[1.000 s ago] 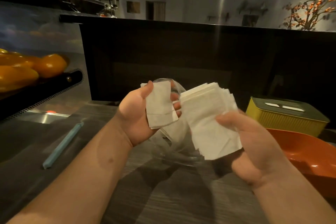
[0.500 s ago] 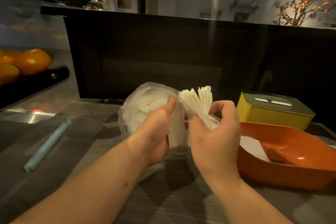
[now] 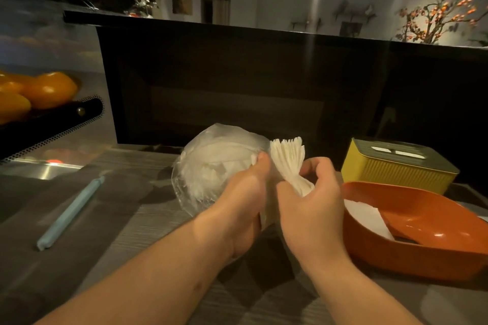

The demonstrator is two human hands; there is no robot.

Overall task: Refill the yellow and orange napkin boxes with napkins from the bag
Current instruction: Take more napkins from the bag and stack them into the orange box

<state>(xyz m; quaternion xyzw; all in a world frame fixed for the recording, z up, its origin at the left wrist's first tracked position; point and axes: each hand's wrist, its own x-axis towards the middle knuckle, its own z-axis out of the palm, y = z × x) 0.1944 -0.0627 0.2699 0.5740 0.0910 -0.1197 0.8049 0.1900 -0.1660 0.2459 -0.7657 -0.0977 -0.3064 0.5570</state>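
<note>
Head view: The grip of the right hand (image 3: pixel 311 208) is clenched round the waist of a folded wad of napkins (image 3: pixel 287 158) at the centre of the frame. The wad's free edges fan upward and its long axis runs near upright, tipped slightly toward the upper left. Just left of it, the left hand (image 3: pixel 237 200) grips the near side of the clear bag (image 3: pixel 211 163), thumb on top and fingers hidden behind; more white paper shows through the plastic. The orange box (image 3: pixel 422 253) lies open at lower right, just beside the right hand, with white sheets (image 3: pixel 367 216) already in its bottom. The yellow box (image 3: pixel 396 169) stands behind it with its lid on, farther off. Judged from here, the wad must go right and down and be laid flat, a job for the nearer right hand. A pale blue stick (image 3: pixel 70 214) lies on the surface (image 3: pixel 132 232) at left.
</note>
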